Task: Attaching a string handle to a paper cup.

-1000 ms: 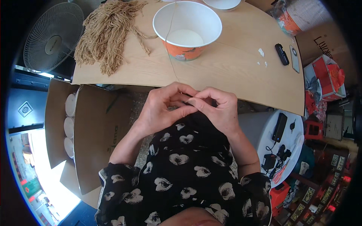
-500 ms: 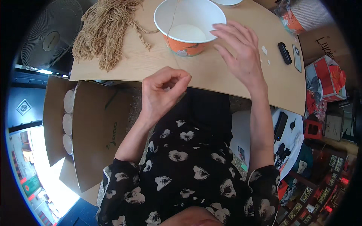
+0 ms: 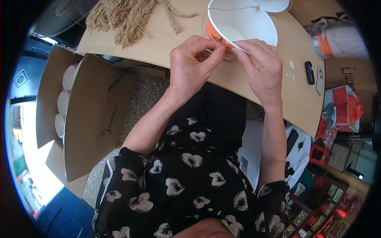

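Fan (image 3: 66, 16) at upper left, open cardboard box (image 3: 89, 107) below

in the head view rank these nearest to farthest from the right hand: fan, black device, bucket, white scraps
From the right hand:
1. Bucket: just ahead, its rim at the fingers.
2. White scraps: on the table, just to the right.
3. Black device: farther right, past the scraps.
4. Fan: far upper left.

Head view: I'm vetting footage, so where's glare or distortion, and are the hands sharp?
Head view: white glare washes out lower left, beside the open brown cardboard box; head view: the front edge of the tan wooden table bows; head view: the bare left hand and bare right hand look fairly sharp.
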Demonstrator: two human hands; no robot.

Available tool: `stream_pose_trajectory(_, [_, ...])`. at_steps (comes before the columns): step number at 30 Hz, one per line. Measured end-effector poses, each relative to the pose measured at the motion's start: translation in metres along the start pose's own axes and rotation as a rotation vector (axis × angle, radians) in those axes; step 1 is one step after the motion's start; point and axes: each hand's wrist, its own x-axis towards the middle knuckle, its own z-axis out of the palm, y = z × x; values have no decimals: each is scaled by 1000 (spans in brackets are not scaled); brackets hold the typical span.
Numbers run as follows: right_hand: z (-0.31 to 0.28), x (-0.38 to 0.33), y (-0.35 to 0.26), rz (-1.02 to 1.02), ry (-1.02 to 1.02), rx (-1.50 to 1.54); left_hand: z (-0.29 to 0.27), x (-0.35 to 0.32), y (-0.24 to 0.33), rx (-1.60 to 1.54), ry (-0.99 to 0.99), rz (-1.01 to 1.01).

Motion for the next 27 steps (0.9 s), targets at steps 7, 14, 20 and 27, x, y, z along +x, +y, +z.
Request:
stream_pose_trajectory(7, [0, 2, -4, 16, -15, 6, 0, 5, 2, -20, 0, 18])
stream_pose_trajectory(14, [-5, 8, -2, -6, -60, 0, -1, 9, 5, 36, 1, -2])
stream_pose_trajectory(20, [-18, 37, 5, 301, -336, 336, -4, 13, 19, -26, -38, -174])
stream_pose_trajectory(27, [-18, 64, 21, 225, -627, 458, -14, 16, 31, 2, -86, -289])
